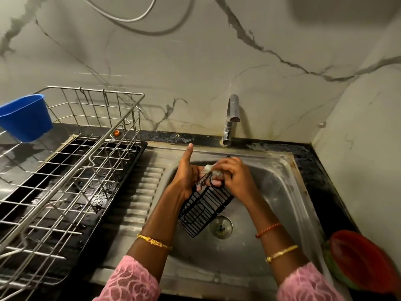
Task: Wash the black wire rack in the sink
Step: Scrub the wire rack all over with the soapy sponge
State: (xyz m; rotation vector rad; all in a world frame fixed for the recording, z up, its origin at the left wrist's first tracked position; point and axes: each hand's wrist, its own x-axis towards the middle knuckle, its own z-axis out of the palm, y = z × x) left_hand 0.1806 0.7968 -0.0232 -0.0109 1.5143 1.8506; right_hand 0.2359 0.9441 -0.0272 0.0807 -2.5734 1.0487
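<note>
The black wire rack (202, 208) is a small basket of thin bars, held tilted over the steel sink (280, 192), above the drain (221, 227). My left hand (187, 177) grips its upper left end, thumb pointing up. My right hand (233, 175) presses a soapy whitish scrubber (213, 170) against the rack's top edge. Foam clings to the fingers and to the rack's upper wires. No water runs from the tap (231, 118).
A large steel dish rack (71, 166) stands on a black tray on the left drainboard, with a blue plastic cup (25, 117) hung on its far side. A red and green bowl (360, 259) sits on the right counter edge. Marble walls close in behind and at right.
</note>
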